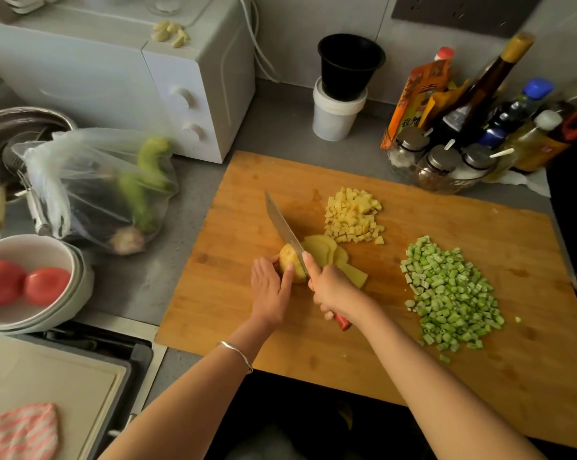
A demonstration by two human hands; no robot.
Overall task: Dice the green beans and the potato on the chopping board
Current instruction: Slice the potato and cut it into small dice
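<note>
Potato [288, 260] mid-board [313, 343], half sliced; slices [327, 252] fanned to its right. Left hand [270, 287] holds potato, fingers curled on it. Right hand [330, 287] grips knife [285, 227], blade down between potato and slices. Potato dice [353, 215] at far side, bean dice [453, 293] right. Bowl [34, 250] with tomatoes [24, 283] far left, bag [101, 187] behind it.

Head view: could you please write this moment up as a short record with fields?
board: wooden, on grey counter
left hand: holds the potato
right hand: grips the knife
knife: blade cutting into the potato
slices: fanned right of the blade
potato dice: heap beyond the slices
bean dice: heap on board's right
remaining: potato and slices undiced
</note>
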